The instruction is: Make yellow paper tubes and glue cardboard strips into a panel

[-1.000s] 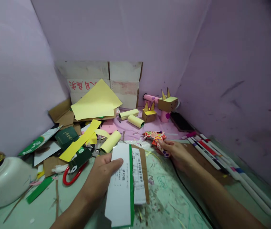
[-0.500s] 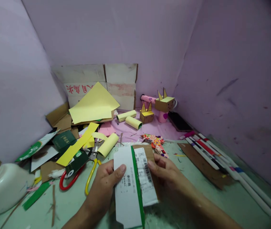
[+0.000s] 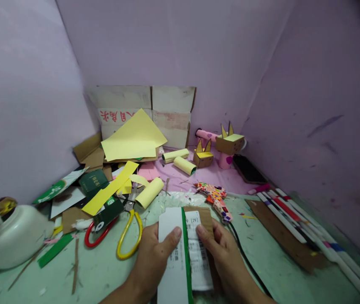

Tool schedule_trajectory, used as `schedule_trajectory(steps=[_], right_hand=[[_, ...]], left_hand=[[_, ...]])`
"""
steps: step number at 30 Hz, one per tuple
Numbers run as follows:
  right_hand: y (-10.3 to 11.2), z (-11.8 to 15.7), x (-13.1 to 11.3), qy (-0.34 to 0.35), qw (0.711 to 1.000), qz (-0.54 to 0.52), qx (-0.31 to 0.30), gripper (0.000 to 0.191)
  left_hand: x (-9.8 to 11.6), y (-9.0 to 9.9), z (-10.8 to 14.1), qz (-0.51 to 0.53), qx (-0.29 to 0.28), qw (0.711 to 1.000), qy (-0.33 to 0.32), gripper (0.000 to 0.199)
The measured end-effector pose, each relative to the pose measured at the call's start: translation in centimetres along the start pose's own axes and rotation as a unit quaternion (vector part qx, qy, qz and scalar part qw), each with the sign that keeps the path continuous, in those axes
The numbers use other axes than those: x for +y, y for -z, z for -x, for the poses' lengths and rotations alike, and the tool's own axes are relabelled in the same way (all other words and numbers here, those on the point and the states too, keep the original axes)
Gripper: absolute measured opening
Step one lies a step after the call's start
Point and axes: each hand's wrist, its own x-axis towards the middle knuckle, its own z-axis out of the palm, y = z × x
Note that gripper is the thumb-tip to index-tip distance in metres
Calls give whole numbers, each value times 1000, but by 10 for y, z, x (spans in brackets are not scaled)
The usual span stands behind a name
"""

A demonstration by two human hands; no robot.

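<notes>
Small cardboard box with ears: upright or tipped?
Upright: the small cardboard box stands on the pink cloth, its two ears pointing up.

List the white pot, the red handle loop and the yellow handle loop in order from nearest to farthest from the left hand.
1. Yellow handle loop: just left of the left hand.
2. Red handle loop: farther left, past the yellow one.
3. White pot: farthest, at the left edge of the view.
</notes>
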Motion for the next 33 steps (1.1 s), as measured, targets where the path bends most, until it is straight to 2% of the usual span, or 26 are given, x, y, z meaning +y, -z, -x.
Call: schedule_trajectory(steps=[5, 13, 22, 33], right_hand=[[2, -2, 6, -11, 1000, 10, 22, 39], [8, -8, 20, 31, 998, 52, 31, 42], [6, -4, 17, 39, 995, 85, 45, 40], [1, 0, 12, 48, 989, 124, 61, 37]], left_hand=[[-8, -2, -3, 5, 6, 1000, 11, 47], [-20, -4, -7, 8, 9, 1000, -9, 42], [-21, -4, -6, -45, 44, 998, -28, 43], [-20, -2, -8, -96, 39, 993, -58, 41]])
